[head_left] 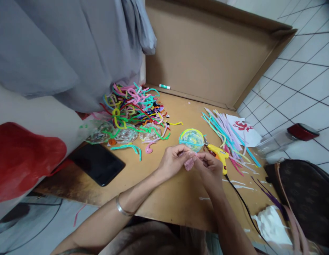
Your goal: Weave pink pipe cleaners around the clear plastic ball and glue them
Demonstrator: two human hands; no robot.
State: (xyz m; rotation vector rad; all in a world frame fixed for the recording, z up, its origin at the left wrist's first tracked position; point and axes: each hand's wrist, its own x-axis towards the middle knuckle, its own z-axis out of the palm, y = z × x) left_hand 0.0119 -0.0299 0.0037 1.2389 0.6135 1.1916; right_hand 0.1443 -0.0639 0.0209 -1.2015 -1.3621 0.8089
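Note:
Both hands meet over the middle of the table, fingers pinched together on a small pink piece of pipe cleaner (189,163). My left hand (174,161) grips it from the left, and its lower part hangs below the fingers. My right hand (209,168) pinches its upper right edge; the fingers partly cover it. Just beyond the hands lies a round disc (191,137) with a yellow and turquoise rim and a turquoise strip across it. A yellow glue gun (219,154) rests right beside my right hand, its nozzle towards the disc.
A tangle of coloured pipe cleaners (135,102) lies at the back left, above several round discs (150,132). A black phone (97,163) sits at left. Straight pipe cleaners (228,131), a clear bottle (276,141), a brown bag (307,198) and white tissue (272,225) are at right. Cardboard (207,53) stands behind.

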